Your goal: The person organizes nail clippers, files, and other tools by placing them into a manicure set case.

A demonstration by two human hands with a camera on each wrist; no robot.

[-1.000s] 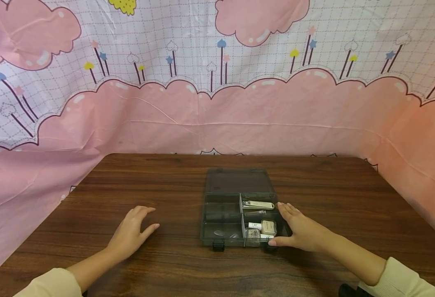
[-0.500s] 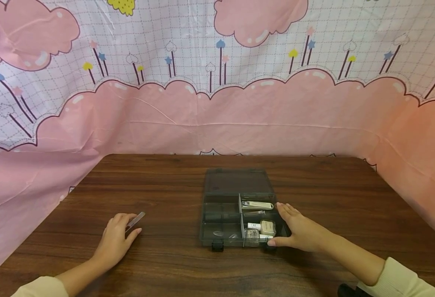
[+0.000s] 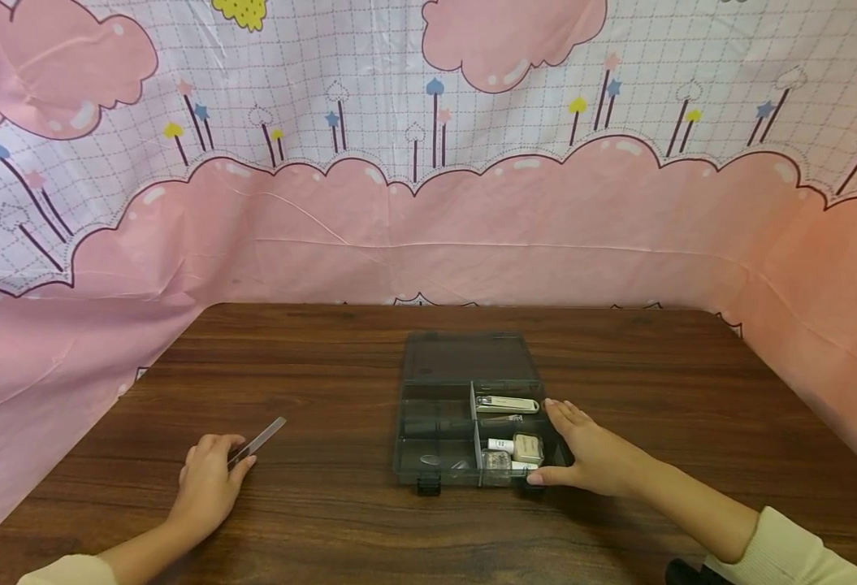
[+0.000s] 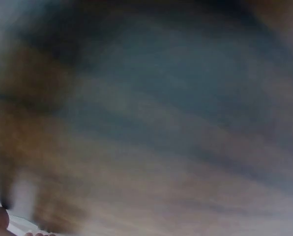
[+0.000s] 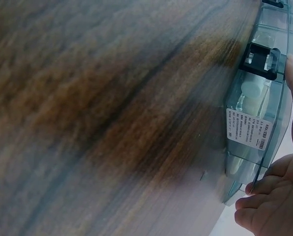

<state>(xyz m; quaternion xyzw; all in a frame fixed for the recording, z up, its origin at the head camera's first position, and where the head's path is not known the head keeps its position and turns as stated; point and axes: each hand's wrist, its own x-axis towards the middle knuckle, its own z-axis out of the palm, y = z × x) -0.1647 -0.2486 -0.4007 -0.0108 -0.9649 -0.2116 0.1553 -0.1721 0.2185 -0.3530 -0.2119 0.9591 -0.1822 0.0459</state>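
Observation:
A dark translucent plastic storage box (image 3: 435, 471), its lid raised, stands near the middle of the table. My right hand (image 3: 599, 459) holds its right side, thumb on the front edge near a latch and fingers at the side. On the right of a white divider (image 3: 478, 443) lie a nail clipper (image 3: 507, 404) and nail polish bottles (image 3: 527, 448). To the left, a thin clear strip shaped like a nail file (image 3: 263, 439) lies slanted on the wood. My left hand (image 3: 205, 487) is at its near end, finger and thumb on either side. The left wrist view is mostly blurred.
The brown wooden table (image 3: 355, 528) has a pink patterned cloth (image 3: 472, 260) hanging behind and at both sides. The box's lid (image 3: 468, 356) lies back behind it. A dark object (image 3: 684, 571) shows beneath the right sleeve.
My left hand has drawn back left and towards me, uncovering the clear strip. Over the last half second the strip stays in place. My right hand and the box have not visibly moved.

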